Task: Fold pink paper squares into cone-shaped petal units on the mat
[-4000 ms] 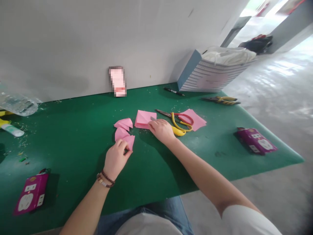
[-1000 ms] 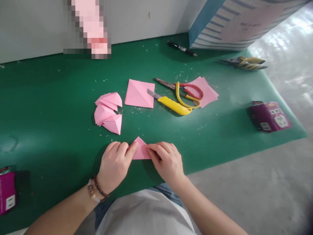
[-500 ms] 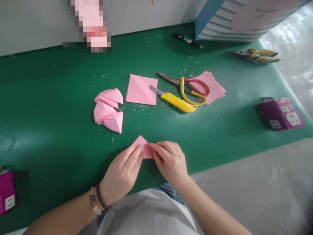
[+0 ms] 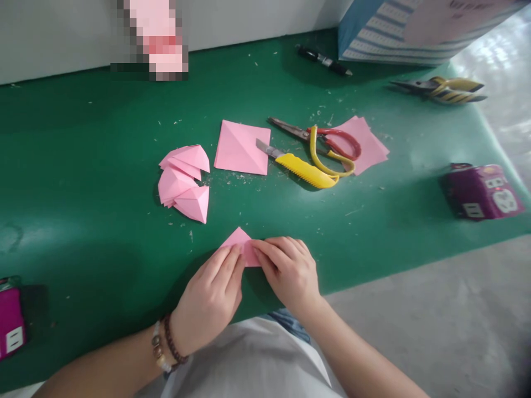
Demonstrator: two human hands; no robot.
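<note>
A small pink paper (image 4: 239,236) with a point at its top lies near the front edge of the green table, partly under my fingers. My left hand (image 4: 211,290) presses its fingertips on the paper's left side. From the right, my right hand (image 4: 288,268) pinches the paper's other side between thumb and fingers. Beyond my hands is a cluster of folded pink paper pieces (image 4: 182,185). A flat stack of creased pink squares (image 4: 240,149) lies to the right of the cluster.
Scissors (image 4: 317,141) with red and yellow handles overlap more pink sheets (image 4: 367,145). A yellow utility knife (image 4: 302,168) has its blade out over the squares. Pliers (image 4: 443,90), a pen (image 4: 323,59), a striped box (image 4: 390,33) and two purple boxes (image 4: 483,190) surround them on the table (image 4: 103,232).
The view has shifted slightly. Both hands stay on the pink paper in nearly the same pose, and the other things lie as before.
</note>
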